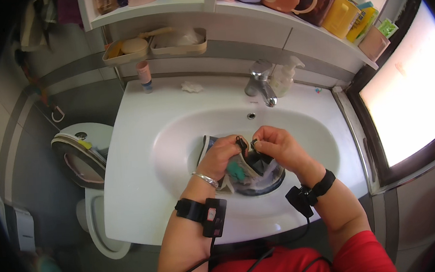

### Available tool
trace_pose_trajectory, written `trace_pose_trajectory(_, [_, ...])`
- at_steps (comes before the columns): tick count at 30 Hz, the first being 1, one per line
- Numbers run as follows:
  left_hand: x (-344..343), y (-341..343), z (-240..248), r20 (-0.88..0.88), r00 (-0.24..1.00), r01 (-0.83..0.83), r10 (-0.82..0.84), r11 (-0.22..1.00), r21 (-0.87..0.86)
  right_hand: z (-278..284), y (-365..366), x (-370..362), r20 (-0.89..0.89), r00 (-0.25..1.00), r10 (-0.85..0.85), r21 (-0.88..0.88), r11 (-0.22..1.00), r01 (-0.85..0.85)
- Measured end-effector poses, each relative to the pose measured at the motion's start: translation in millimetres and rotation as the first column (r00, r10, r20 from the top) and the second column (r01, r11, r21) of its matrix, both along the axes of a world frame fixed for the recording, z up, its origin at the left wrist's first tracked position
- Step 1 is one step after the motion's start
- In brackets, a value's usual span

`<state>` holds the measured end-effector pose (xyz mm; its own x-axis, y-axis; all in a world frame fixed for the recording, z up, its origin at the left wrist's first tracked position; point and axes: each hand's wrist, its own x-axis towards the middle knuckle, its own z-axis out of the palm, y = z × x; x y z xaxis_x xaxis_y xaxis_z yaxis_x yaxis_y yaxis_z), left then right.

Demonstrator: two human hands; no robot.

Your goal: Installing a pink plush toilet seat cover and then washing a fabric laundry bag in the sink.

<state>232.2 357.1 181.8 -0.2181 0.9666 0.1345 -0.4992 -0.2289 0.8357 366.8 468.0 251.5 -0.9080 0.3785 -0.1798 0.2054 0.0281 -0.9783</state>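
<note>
A see-through pouch with dark edging [256,186] rests in the white sink basin, with a teal item [235,171] showing through its side. At its upper edge my left hand [224,153] is closed, pinching a small black clip-like piece [241,144]. Just to the right, my right hand [279,146] pinches another small black part at the pouch's opening. The two hands are close together but apart. What the black parts are exactly is too small to tell. A navy flap with light trim [206,148] sticks up left of my left hand.
The sink [169,140] surrounds the pouch. Behind it stand a chrome faucet [261,84], a pump bottle [285,77], a pink tube [144,76] and a crumpled white tissue [191,87]. Shelves with toiletries [166,8] hang above. A toilet [101,216] is at left, a window [408,90] at right.
</note>
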Motion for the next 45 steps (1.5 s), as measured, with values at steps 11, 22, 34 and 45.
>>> trace_pose_trajectory(11, [6, 0, 12, -0.100, 0.994, 0.022, -0.031, 0.995, -0.093, -2, -7, 9, 0.020, 0.999, -0.032, 0.147, 0.989, 0.029])
trace_pose_trajectory(22, [1, -1, 1, -0.168, 0.986, 0.000, -0.012, 0.998, -0.071, -10, -9, 9, 0.014, 0.995, -0.099, 0.095, 0.991, 0.098])
trace_pose_trajectory(34, [5, 0, 7, -0.146, 0.989, -0.011, 0.003, 0.998, -0.055, -15, 0, 14, -0.060, 0.996, -0.059, -0.274, 0.961, 0.041])
trace_pose_trajectory(45, [3, -1, 3, -0.125, 0.991, 0.048, -0.056, 0.997, -0.067, -9, -5, 12, -0.019, 1.000, -0.020, -0.163, 0.987, 0.017])
